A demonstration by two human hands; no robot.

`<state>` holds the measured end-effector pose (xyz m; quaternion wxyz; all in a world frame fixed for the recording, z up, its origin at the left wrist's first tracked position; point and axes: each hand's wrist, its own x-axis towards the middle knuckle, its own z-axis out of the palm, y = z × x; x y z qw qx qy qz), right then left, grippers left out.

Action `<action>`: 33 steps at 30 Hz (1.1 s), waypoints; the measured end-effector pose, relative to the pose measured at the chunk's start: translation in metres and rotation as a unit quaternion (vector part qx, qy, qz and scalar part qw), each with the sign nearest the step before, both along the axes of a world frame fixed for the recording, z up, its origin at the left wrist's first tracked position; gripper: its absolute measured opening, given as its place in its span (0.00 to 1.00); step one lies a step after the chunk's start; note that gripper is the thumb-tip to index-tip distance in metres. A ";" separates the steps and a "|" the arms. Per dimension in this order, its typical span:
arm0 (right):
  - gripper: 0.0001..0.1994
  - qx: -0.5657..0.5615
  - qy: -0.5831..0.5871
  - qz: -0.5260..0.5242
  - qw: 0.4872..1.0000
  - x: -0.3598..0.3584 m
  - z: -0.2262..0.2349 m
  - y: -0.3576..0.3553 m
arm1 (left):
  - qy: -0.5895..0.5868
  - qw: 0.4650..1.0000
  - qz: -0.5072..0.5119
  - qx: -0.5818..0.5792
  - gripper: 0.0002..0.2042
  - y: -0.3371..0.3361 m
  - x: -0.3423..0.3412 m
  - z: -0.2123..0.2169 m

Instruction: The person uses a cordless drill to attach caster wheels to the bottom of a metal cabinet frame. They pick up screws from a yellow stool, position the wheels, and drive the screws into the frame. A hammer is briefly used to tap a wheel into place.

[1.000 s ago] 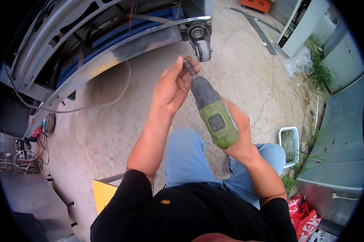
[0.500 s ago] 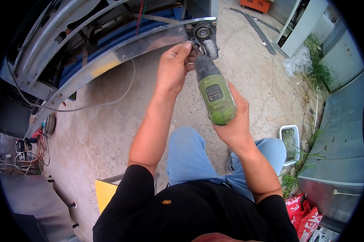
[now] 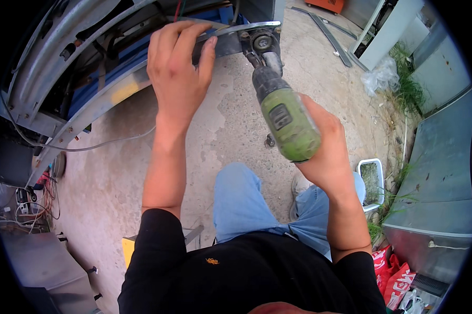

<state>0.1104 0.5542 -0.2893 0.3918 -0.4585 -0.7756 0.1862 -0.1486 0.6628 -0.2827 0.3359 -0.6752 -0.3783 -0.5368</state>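
Observation:
My right hand (image 3: 325,141) is wrapped round the handle of a green and black cordless drill (image 3: 290,124). Its bit end meets the bracket beside a caster wheel (image 3: 262,42) at the corner of a metal frame (image 3: 230,44). My left hand (image 3: 179,65) is open, laid over the edge of that frame to the left of the caster, thumb apart from the fingers. The fingertips lie over the rail; whether they press on it I cannot tell. The exact contact of bit and fastener is too small to make out.
A grey cable (image 3: 110,141) hangs from the frame. On the concrete floor lies a small dark part (image 3: 270,140). A white-rimmed basin (image 3: 372,183) and a metal cabinet (image 3: 435,172) stand at right, tangled wires (image 3: 37,201) at left, and metal strips (image 3: 330,39) at far right.
My left hand has left the drill's tip and moved left onto the frame, its fingers opening out. The drill's rear has swung slightly right, and a small dark part on the floor has come into view.

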 end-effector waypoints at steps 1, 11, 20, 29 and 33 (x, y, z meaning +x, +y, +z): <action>0.27 -0.011 0.009 0.004 1.000 0.001 0.000 0.001 | 0.046 0.998 0.029 0.024 0.07 0.004 -0.003 0.003; 0.27 -0.012 -0.034 -0.018 0.999 -0.008 0.003 0.001 | 0.039 0.991 0.089 -0.096 0.13 0.009 0.002 -0.004; 0.26 -0.032 -0.014 -0.018 0.999 -0.014 0.007 0.005 | 0.021 0.991 0.084 -0.104 0.13 0.008 0.004 -0.006; 0.24 -0.021 0.013 -0.026 0.999 -0.022 0.005 0.006 | -0.001 0.989 0.078 -0.125 0.13 0.005 0.006 0.000; 0.23 -0.022 0.040 -0.031 0.998 -0.024 -0.002 0.008 | 0.000 0.986 0.090 -0.139 0.13 0.002 0.008 0.001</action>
